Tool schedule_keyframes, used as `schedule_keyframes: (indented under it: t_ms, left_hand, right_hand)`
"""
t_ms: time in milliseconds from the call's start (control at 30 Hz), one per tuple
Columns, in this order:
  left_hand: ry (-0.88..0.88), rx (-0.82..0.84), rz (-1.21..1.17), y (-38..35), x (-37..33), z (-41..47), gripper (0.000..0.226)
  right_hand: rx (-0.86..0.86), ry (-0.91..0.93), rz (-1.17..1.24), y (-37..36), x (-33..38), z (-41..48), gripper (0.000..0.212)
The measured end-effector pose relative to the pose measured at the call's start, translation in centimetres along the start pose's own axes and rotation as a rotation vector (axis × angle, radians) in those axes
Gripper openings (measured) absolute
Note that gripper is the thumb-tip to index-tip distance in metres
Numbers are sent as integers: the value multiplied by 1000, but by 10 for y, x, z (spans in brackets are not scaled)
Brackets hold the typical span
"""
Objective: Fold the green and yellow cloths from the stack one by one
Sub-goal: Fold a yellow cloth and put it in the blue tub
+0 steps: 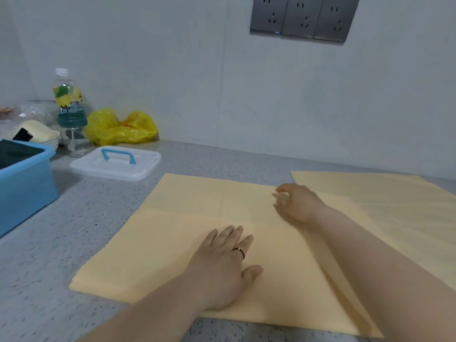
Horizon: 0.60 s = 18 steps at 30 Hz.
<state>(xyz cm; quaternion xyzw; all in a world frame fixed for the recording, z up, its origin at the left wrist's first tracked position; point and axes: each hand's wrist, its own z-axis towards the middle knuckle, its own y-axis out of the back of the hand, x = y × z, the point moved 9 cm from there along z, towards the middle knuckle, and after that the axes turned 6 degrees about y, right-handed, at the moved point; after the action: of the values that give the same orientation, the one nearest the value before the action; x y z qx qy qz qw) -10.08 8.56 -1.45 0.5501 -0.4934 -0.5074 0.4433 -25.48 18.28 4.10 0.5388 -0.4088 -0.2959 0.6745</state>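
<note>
Left hand (222, 265) flat atop yellow cloth (172, 243)

A thin pale yellow cloth (172, 243) lies flat on the speckled grey worktop (74, 230) under the flat left hand (222, 265). Its near layer is folded over, with the edge just beyond the fingertips. More yellow cloth (394, 201) lies flat to the right of the right hand (296, 203).

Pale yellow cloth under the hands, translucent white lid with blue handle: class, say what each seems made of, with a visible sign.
Pale yellow cloth: probably thin fabric, matt; it lies limp with soft creases. Translucent white lid with blue handle: moulded plastic, slightly glossy; its rim looks see-through.
</note>
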Motion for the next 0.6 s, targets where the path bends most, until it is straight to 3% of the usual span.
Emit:
schedule_keyframes:
  t_ms: [133, 300, 400, 533, 600]
  left_hand:
    - [2, 2, 13, -1, -1, 1, 63]
    - [6, 7, 16, -3, 0, 4, 63]
    - [9, 18, 4, -4, -1, 4, 63]
    - [-2, 26, -7, -3, -1, 4, 64]
    - [-8, 28, -8, -3, -3, 4, 64]
  right_hand:
    - [143, -113, -156, -5, -23, 29, 49]
    - [197, -177, -62, -11, -39, 52, 55]
    - [220, -176, -15, -11, -40, 58, 46]
    - [108, -96, -33, 3, -26, 57, 4]
    - [72, -14, 31, 12, -15, 51, 24]
